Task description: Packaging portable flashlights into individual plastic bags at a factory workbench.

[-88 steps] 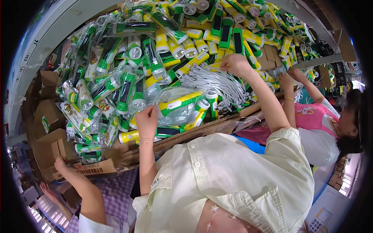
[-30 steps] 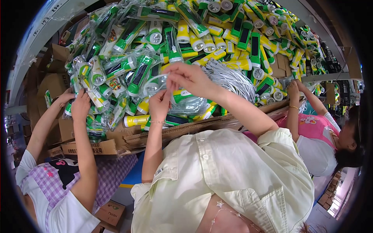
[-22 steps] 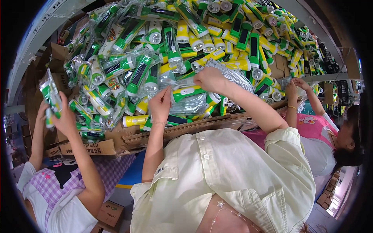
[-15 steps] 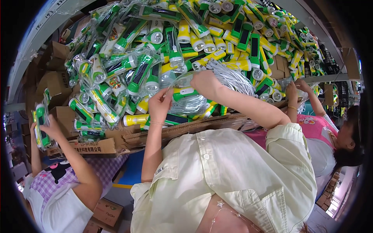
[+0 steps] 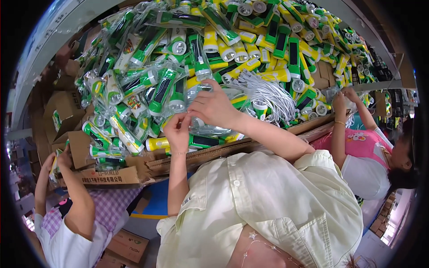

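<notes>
My left hand (image 5: 177,134) is pinched closed at the near side of the heap. Right up against it is my right hand (image 5: 214,108), thumb and fingers bent and meeting the left fingertips. Between them they grip a clear plastic bag (image 5: 193,123), largely hidden by the fingers. Clear plastic bags (image 5: 216,130) lie just beneath my right wrist. To the right of my hands is a bundle of white cables (image 5: 272,96). Green, yellow and white flashlights (image 5: 281,40) fill the heap, and bagged flashlights (image 5: 125,131) lie on its left.
A cardboard edge (image 5: 250,145) runs along the front of the heap. Open cardboard boxes (image 5: 62,109) stand at left. A co-worker's hands (image 5: 56,163) hold a bagged item at far left; another co-worker's hands (image 5: 346,99) handle clear plastic at right. A metal frame (image 5: 40,49) borders the heap.
My right hand has moved left and down to meet my left hand, which has shifted slightly down and left. The left co-worker's hands have lowered with their flashlight.
</notes>
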